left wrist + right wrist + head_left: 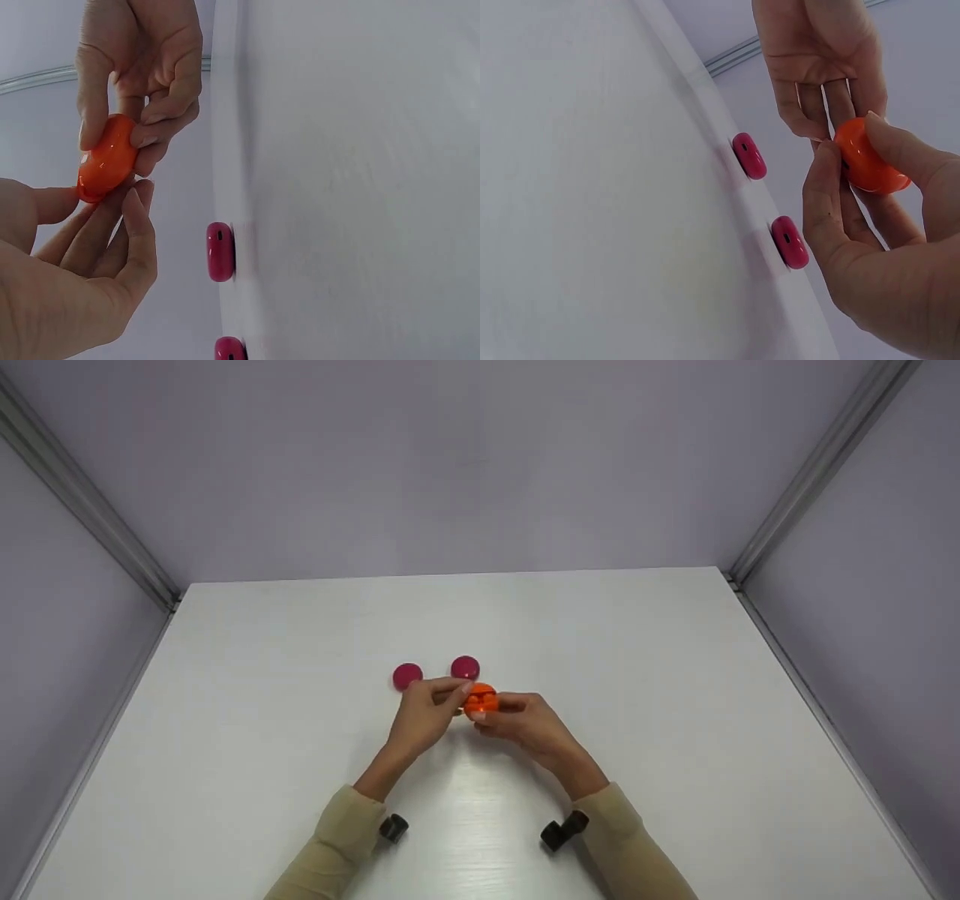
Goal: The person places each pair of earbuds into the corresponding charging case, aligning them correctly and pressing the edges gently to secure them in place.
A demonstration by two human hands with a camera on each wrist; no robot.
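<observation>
a glossy orange rounded plastic piece [481, 700] is pinched between the fingertips of the left hand [424, 718] and the right hand [525, 725], held just above the white bench [675, 697]. its flat faces are turned sideways between the hands. two round magenta discs [407, 676] [465, 667] lie just beyond.

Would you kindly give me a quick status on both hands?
Left hand and right hand both pinch the orange piece, lifted off the table. Two magenta discs lie just beyond, untouched.

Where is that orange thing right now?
In the head view the orange piece sits mid-table, held off the surface between the left hand and right hand, just in front of two pink discs.
</observation>
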